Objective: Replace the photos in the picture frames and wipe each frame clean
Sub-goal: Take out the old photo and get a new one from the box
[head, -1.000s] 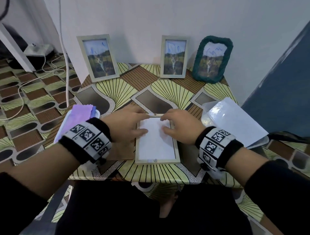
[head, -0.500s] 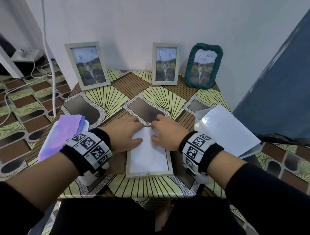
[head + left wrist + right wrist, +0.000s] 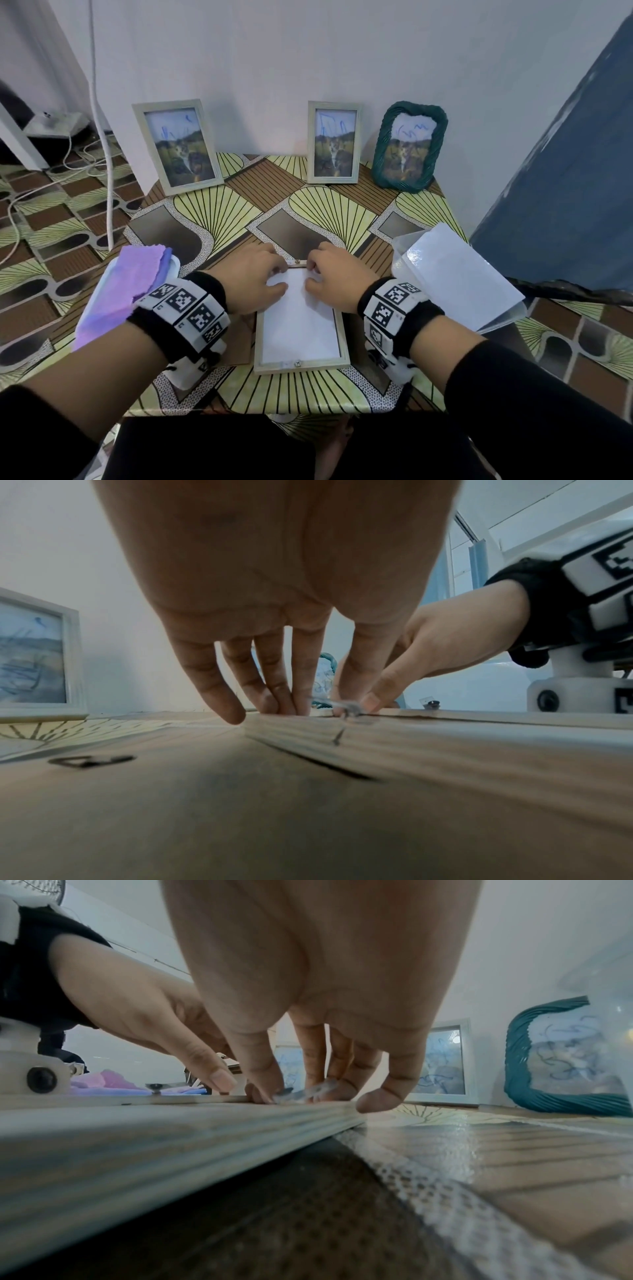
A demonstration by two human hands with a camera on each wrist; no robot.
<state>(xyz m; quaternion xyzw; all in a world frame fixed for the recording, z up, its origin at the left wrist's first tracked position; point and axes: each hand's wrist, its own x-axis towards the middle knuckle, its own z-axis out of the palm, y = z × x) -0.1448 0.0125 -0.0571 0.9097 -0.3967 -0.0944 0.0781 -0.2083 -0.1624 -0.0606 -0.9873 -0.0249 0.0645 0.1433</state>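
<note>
A pale wooden frame (image 3: 301, 364) lies face down near the table's front edge, with a white photo back (image 3: 301, 322) showing inside it. Both hands work at its far rail around a small metal clip (image 3: 297, 262). My left hand (image 3: 253, 277) presses straight fingers on the rail (image 3: 274, 723), its thumb on the white sheet. My right hand (image 3: 337, 277) has curled fingers, with thumb and forefinger pinching the clip (image 3: 303, 1093). Three more frames stand against the wall: a pale one (image 3: 178, 147), a smaller pale one (image 3: 334, 144) and a green woven one (image 3: 409, 145), each holding a scribbled photo.
A purple cloth (image 3: 126, 294) lies on a white tray (image 3: 174, 265) at the left. A clear plastic box (image 3: 500, 320) with white sheets sits at the right. A brown backing board (image 3: 239, 342) lies under my left wrist. Cables run over the floor at left.
Both hands have slid up from the white sheet to the frame's far rail, fingertips gathering at the metal clip. The head view has tilted and shifted a little.
</note>
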